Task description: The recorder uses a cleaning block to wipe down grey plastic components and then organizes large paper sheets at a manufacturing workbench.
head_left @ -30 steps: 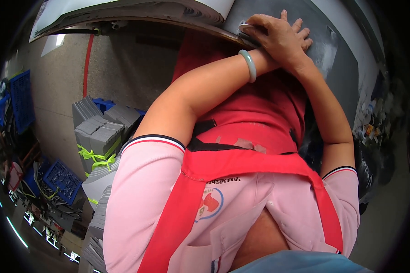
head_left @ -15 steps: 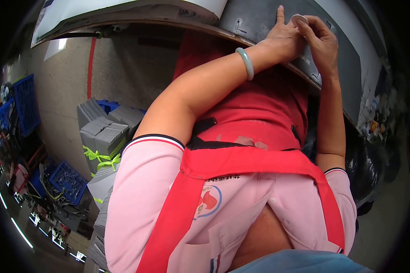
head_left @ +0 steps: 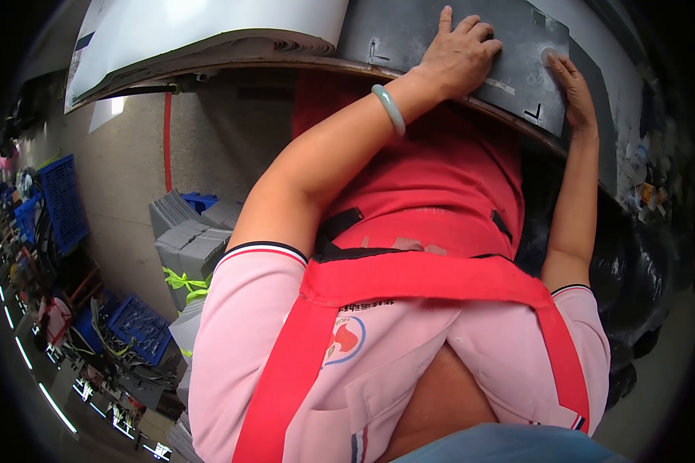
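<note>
My left hand [head_left: 459, 60], with a pale green bangle [head_left: 388, 109] on its wrist, rests on a dark grey board [head_left: 398, 31]. Its thumb points away from me and its fingers are apart and slightly bent, holding nothing. Farther right, my right hand [head_left: 578, 92] has its fingers pressed together at a small round whitish disc [head_left: 548, 55]. The disc is at the board's right part, against or just over its surface. Black corner marks and whitish smudges show on the board.
Large white sheets [head_left: 216, 19] lie stacked with curled edges on the worktable, left of the board. Below left stand bundles of grey sheets [head_left: 189, 239] tied with lime-green ribbon. Blue crates [head_left: 62, 202] sit farther left. Black plastic bags [head_left: 633, 270] are at the right.
My hands have come apart. The right moved right and brought the disc down to the board. The left shifted left, its fingers now spread on the board.
</note>
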The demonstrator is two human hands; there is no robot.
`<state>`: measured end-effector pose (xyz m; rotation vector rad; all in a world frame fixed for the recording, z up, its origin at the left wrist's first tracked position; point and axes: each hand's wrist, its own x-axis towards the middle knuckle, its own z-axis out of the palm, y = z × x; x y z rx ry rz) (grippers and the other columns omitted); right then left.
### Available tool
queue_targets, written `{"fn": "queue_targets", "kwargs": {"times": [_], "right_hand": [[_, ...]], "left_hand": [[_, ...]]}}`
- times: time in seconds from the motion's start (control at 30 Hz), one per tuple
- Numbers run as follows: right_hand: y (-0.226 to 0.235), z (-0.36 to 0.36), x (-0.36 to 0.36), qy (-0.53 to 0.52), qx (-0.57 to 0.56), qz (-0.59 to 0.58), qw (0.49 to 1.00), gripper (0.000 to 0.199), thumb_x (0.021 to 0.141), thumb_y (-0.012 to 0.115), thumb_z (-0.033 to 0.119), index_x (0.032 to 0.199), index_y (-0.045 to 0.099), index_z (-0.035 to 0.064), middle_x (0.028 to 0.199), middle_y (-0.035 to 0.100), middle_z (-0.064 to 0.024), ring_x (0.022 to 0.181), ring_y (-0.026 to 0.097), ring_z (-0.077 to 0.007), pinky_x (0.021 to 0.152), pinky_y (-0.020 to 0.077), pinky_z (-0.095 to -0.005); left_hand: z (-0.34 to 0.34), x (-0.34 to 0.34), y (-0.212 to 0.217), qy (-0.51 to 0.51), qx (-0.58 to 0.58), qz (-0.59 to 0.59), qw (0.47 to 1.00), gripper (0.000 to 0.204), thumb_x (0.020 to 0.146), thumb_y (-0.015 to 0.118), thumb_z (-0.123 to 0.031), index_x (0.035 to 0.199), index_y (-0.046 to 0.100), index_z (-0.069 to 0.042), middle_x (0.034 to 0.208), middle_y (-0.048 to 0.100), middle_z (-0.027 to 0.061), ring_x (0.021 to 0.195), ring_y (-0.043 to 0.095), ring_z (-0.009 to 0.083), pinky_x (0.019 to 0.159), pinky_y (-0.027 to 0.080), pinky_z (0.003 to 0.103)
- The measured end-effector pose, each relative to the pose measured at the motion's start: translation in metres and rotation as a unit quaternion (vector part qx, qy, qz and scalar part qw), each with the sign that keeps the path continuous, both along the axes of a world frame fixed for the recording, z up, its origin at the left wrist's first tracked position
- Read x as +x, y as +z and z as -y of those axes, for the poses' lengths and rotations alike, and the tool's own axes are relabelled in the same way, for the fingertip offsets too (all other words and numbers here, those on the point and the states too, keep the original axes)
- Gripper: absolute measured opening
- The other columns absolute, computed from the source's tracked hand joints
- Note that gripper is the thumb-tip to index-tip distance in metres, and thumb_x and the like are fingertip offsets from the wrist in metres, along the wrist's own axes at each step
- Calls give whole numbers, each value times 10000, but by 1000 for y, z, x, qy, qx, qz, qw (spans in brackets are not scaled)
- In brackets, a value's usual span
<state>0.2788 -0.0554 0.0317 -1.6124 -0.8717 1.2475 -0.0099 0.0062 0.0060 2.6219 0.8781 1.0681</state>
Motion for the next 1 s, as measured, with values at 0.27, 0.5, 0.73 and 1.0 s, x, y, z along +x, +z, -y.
{"fn": "queue_targets", "kwargs": {"times": [0.27,0.5,0.73,1.0], "right_hand": [[-33,0,36,-88,148,-248,953,290,954,705,277,1173,676,89,1104,721,-56,1011,702,-170,903,588,-312],[-67,-6,49,28,219,-673,706,367,940,725,226,1258,622,74,1126,695,-51,1000,677,-159,874,558,-298],[-37,-15,-4,-148,172,-176,958,341,936,732,224,1226,636,73,1097,703,-57,963,686,-159,843,568,-296],[-39,-25,-1,-152,203,-246,936,212,930,730,237,1062,694,74,951,708,-7,849,668,-123,782,548,-283]], "left_hand": [[53,-29,38,-233,-89,89,964,164,865,695,-98,1023,656,-81,990,605,85,909,614,292,799,505,378],[-3,-66,36,-172,-134,-140,966,322,816,780,-235,1109,733,-109,1118,640,67,1087,604,295,936,508,394],[-16,-89,36,-188,-137,-179,956,237,867,720,-201,1074,735,-86,1080,654,90,1016,645,304,888,534,388],[12,-25,34,-213,-18,-171,962,266,845,600,-64,1098,677,-88,1043,651,113,951,640,309,851,532,406]]}}
